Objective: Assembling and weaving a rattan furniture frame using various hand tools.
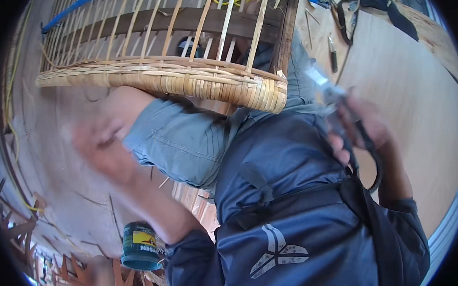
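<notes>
Here, our right hand (369,121) has its fingers wrapped round the dark handles of a blurred cutting tool (334,94), near the woven rattan piece (184,86) over our legs. Our left hand (98,135) blurs too: we cannot tell its grip. Best we steady the weave before cutting.

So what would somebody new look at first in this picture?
Probably the big pale-tan woven cane frame with its row of thin sticks, across the top. Next might come the blurry silver metal tool with black handles, in the person's right grip at the right. Then maybe the round dark-teal bucket, lower left.
</notes>
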Available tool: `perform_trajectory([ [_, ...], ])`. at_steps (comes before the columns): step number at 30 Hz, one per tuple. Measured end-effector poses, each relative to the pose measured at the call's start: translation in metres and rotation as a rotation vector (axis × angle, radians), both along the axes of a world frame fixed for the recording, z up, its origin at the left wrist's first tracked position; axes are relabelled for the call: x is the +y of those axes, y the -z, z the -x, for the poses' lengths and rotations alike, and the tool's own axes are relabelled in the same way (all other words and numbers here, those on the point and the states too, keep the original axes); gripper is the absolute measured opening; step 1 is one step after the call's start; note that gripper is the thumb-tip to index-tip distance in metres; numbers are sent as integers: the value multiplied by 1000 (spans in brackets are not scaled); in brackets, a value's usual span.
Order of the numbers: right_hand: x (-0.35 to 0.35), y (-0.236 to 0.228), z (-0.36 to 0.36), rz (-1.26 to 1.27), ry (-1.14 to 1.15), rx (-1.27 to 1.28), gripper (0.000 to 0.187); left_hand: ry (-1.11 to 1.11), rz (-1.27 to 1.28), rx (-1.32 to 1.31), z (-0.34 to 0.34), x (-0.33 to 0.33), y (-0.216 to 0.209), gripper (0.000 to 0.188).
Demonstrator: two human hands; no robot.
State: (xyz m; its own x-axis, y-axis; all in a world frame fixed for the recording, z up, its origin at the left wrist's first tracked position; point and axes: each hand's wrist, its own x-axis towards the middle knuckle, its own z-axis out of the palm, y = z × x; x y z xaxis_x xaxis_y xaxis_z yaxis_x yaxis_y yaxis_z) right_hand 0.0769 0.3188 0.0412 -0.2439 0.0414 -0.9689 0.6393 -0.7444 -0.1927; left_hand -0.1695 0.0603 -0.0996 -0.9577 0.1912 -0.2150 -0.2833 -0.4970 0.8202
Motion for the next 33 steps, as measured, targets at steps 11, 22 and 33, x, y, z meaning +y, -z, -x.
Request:
perform_trajectory([
  [11,150,159,-171,-1118,-873,-710,60,749,1279,815,-63,9,-1,66],
  [22,78,236,-181,-1106,-721,-179,33,982,1190,1125,-94,80,-22,77],
  [33,84,188,-155,-1155,-224,-157,32,993,1059,1213,-83,81,-19,68],
])
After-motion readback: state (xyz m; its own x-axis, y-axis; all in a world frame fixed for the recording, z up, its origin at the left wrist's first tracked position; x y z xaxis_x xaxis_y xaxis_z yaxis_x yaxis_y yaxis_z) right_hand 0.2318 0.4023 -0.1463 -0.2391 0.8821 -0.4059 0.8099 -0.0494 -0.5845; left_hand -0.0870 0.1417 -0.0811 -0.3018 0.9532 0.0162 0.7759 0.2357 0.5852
